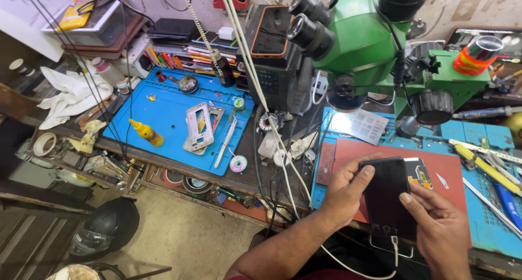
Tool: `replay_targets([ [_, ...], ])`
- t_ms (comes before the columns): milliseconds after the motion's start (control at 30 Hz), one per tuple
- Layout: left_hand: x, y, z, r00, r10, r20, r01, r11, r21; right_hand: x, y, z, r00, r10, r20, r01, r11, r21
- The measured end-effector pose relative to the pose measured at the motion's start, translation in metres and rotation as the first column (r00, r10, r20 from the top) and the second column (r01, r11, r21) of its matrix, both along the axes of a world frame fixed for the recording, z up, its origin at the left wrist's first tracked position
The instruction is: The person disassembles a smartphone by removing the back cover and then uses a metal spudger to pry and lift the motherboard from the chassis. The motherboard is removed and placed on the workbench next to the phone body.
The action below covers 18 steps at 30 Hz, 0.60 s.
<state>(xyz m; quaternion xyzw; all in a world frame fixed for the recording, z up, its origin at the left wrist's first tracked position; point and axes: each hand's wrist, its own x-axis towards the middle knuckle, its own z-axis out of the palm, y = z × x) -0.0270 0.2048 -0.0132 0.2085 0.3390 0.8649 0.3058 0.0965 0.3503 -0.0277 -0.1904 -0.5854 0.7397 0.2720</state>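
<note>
While the left hand (342,196) grips a black slab-shaped smartphone (387,198), the right hand (440,225) clasps its five o'clock edge, green metal microscope (370,41) at twelve.

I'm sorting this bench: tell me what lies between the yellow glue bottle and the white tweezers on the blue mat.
In the head view, two grey phone frames lie overlapped between the yellow glue bottle and the white tweezers.

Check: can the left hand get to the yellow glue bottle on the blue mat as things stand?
Probably not freely. The left hand grips the black phone together with the right hand, and the yellow glue bottle lies far to the left, past hanging cables.
</note>
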Motion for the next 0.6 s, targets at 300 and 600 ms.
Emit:
replay_targets([
  [300, -0.010, 0.028, -0.042, 0.996, 0.001, 0.086, -0.003, 1.000, 0.020, -0.008, 0.012, -0.007, 0.998, -0.037, 0.041, 0.036, 0.999, 0.031],
  [600, -0.012, 0.027, -0.015, 0.997, -0.005, 0.071, 0.002, 0.999, 0.042, 0.009, 0.021, 0.006, 0.985, 0.169, 0.024, -0.168, 0.984, -0.058],
])
